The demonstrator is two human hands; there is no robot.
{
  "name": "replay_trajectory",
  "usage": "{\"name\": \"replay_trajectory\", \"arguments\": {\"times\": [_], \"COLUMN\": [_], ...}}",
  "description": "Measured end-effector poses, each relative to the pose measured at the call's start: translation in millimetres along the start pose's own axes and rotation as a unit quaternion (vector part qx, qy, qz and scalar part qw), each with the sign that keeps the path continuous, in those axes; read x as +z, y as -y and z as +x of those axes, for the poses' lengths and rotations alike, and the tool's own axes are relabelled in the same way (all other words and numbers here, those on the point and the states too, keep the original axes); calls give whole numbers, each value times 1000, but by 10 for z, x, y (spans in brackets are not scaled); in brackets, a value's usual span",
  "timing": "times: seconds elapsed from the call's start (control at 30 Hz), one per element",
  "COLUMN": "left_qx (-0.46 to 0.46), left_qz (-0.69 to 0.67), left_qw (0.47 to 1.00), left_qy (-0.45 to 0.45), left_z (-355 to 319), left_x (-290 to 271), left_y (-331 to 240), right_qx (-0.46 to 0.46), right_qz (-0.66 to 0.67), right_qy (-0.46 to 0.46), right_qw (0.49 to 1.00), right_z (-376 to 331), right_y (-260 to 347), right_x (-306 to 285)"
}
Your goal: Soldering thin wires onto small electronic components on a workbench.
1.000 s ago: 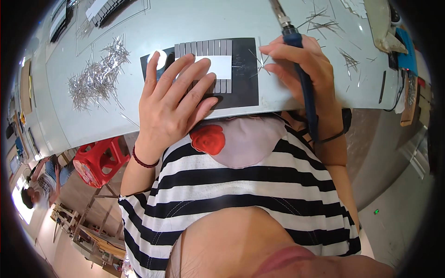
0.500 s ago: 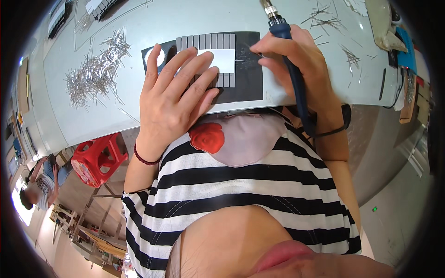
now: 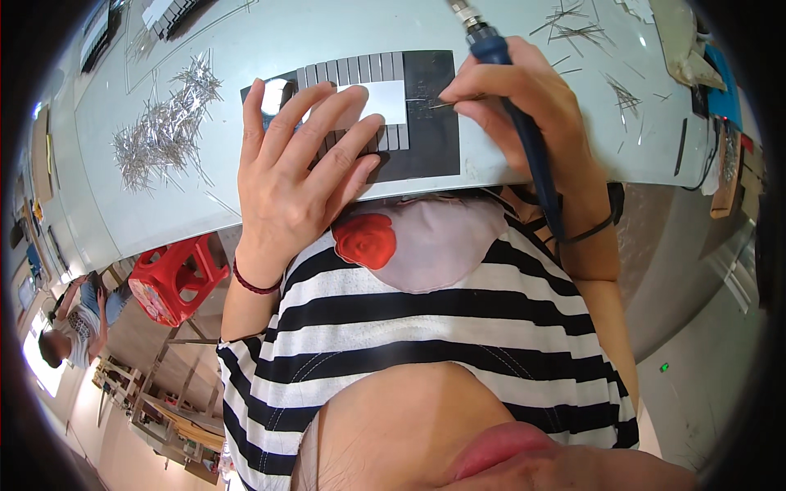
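Observation:
My left hand (image 3: 299, 176) lies with spread fingers over a white piece (image 3: 385, 100) edged by rows of grey segments (image 3: 348, 72). Beneath this piece is a black mat (image 3: 430, 155), and a thin wire end (image 3: 416, 100) sticks out from the piece's right side. My right hand (image 3: 532, 106) grips a soldering iron (image 3: 524, 135) with a dark blue handle, its metal end pointing away. Thumb and forefinger of that hand also pinch a thin, dark, wire-like piece (image 3: 450, 104); its tip is close to the wire end. A round shiny object (image 3: 277, 96) sits by my left fingers, partly covered.
A heap of short silvery wires (image 3: 168, 131) lies at the left of the pale table (image 3: 221, 176). More loose wires (image 3: 624, 96) are scattered on the right. Segmented pieces (image 3: 168, 15) stand at the far left. A red stool (image 3: 176, 278) and a person (image 3: 78, 319) are beyond the left edge.
The mat, the segmented piece and my left hand have shifted slightly left. My right hand's fingertips have steadied, and the thin piece between them now shows near the wire end.

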State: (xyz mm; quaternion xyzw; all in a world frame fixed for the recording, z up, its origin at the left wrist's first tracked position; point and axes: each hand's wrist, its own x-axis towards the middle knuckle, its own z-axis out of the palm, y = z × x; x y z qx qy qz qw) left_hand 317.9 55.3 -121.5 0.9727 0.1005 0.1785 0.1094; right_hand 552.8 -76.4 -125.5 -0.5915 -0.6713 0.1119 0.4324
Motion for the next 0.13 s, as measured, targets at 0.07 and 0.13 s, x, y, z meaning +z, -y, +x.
{"name": "replay_trajectory", "arguments": {"times": [0.07,0.13], "left_qx": [-6,-8], "left_qz": [-2,-24], "left_qw": [1000,999], "left_qy": [4,40], "left_z": [-3,-4], "left_x": [-20,-48], "left_y": [-9,-7], "right_qx": [13,30], "right_qz": [6,-6], "right_qy": [-15,8], "right_qw": [1000,999], "right_z": [-19,-33], "right_y": [2,33], "right_x": [7,1]}}
